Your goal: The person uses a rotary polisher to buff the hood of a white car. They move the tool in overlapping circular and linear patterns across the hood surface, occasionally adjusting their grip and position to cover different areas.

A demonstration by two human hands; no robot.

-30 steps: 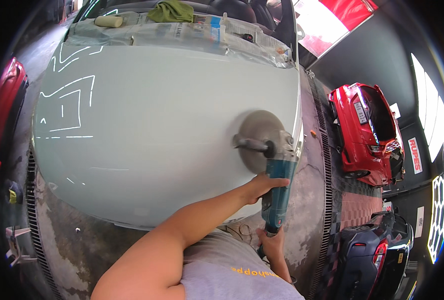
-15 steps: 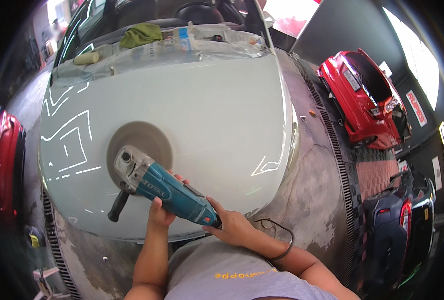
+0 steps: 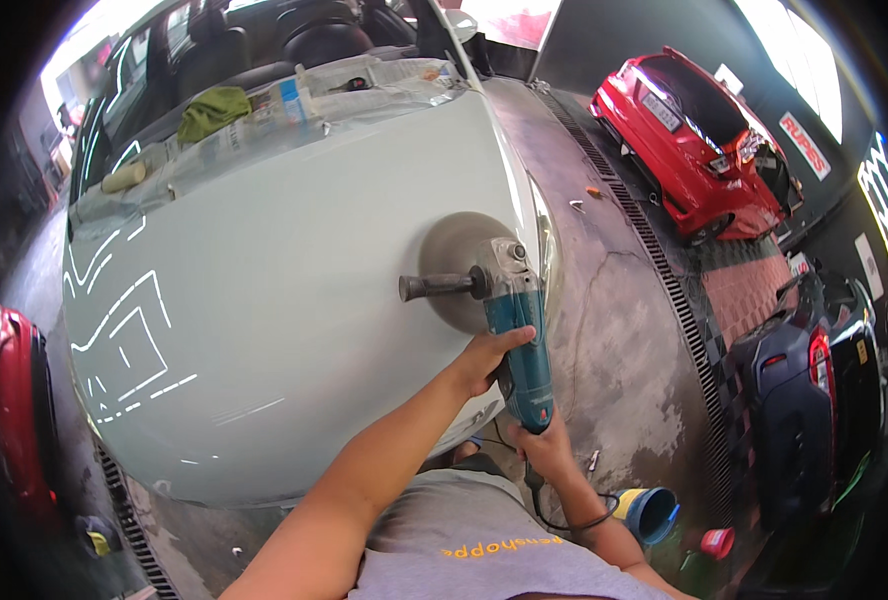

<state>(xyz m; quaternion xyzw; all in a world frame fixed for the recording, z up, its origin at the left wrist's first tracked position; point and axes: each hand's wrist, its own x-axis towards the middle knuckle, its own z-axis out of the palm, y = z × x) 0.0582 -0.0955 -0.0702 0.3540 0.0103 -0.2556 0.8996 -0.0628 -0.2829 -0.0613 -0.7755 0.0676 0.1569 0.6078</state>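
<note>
A teal rotary polisher (image 3: 526, 365) rests with its round pad (image 3: 448, 250) on the right edge of a pale car hood (image 3: 294, 260). The pad is blurred at its rim, as if spinning. My left hand (image 3: 492, 358) is wrapped round the tool's body just behind its metal head. At the rear end, my right hand (image 3: 551, 448) grips the handle, partly hidden by the tool. The black side handle (image 3: 436, 287) points left over the hood, untouched. A black cord (image 3: 536, 490) hangs from the polisher's back and loops by my right forearm.
Taped plastic sheeting (image 3: 264, 140) covers the windshield base, with a green cloth (image 3: 212, 112) and a beige cylinder (image 3: 124, 177) on it. To the right are a floor grate (image 3: 654, 250), a red car (image 3: 669, 150), a dark car (image 3: 784, 400) and a blue bucket (image 3: 652, 515).
The polisher has moved from the hood's left-middle to its right edge and turned, its side handle now pointing left. Both hands went with it and kept their hold.
</note>
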